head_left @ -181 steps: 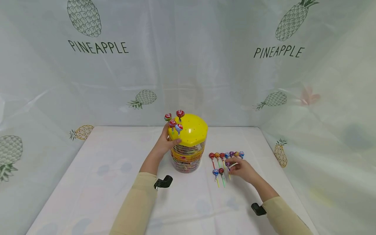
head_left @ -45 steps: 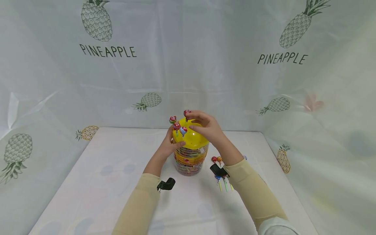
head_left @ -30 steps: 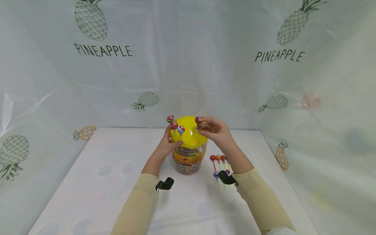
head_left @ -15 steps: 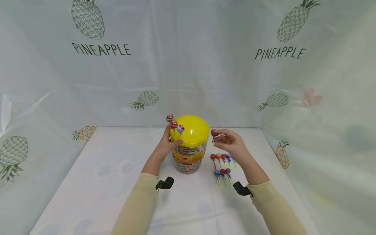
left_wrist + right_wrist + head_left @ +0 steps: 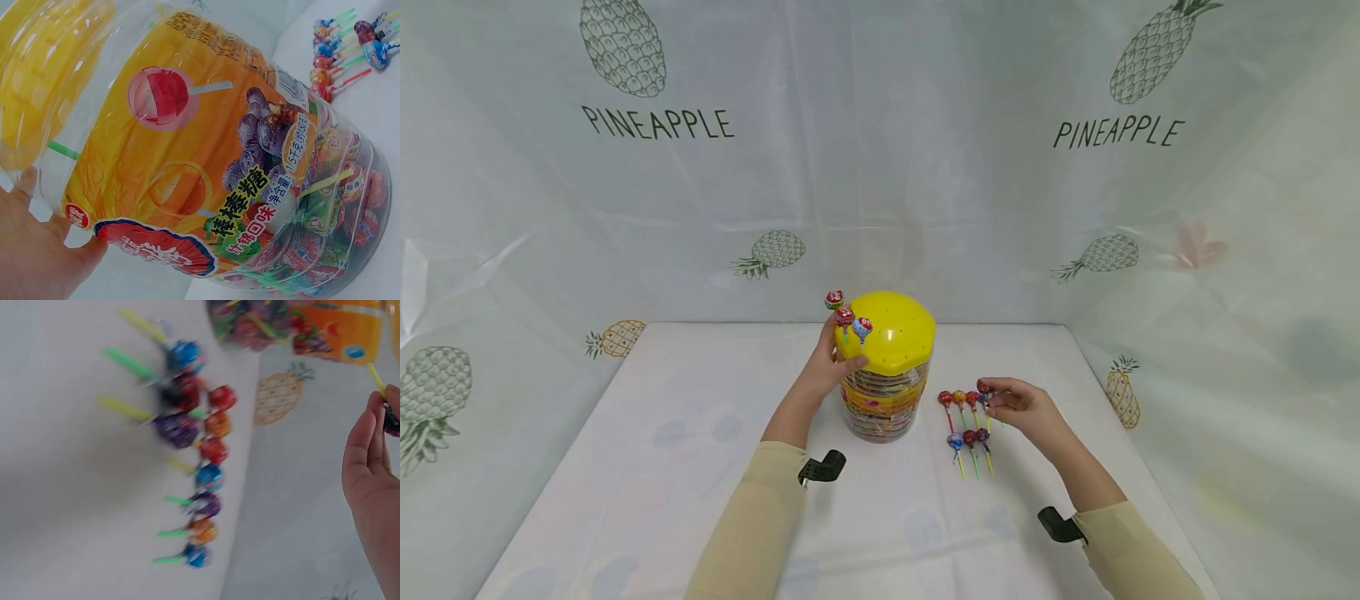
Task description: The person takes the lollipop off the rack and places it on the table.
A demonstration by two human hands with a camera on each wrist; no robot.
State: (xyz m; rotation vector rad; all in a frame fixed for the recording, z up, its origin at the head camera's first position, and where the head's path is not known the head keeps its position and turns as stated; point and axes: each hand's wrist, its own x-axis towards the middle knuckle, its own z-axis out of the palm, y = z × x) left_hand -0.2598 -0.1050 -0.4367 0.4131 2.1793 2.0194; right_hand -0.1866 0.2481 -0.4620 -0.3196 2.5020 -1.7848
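A clear plastic candy jar [image 5: 883, 404] with a yellow lid [image 5: 895, 333] stands on the table, packed with lollipops. My left hand [image 5: 820, 371] grips it at the lid's left side; the left wrist view shows fingers [image 5: 81, 247] against the jar wall [image 5: 187, 156]. Three lollipops [image 5: 844, 317] stand upright in the lid, stick down, near that hand. My right hand [image 5: 1022, 407] pinches a dark red lollipop [image 5: 984, 386], its yellow stick seen in the right wrist view, over the right end of two rows of lying lollipops.
The front row of lollipops [image 5: 970, 438] holds three, and the back row [image 5: 209, 477] has several, partly hidden by my right hand in the head view. The white-covered table [image 5: 880, 517] meets a pineapple-print curtain [image 5: 880, 167] behind.
Earlier four lollipops stood in the lid. My right hand laid a purple lollipop in the front row, pulled a red one from the lid, and carried it right and down. Left hand stays.
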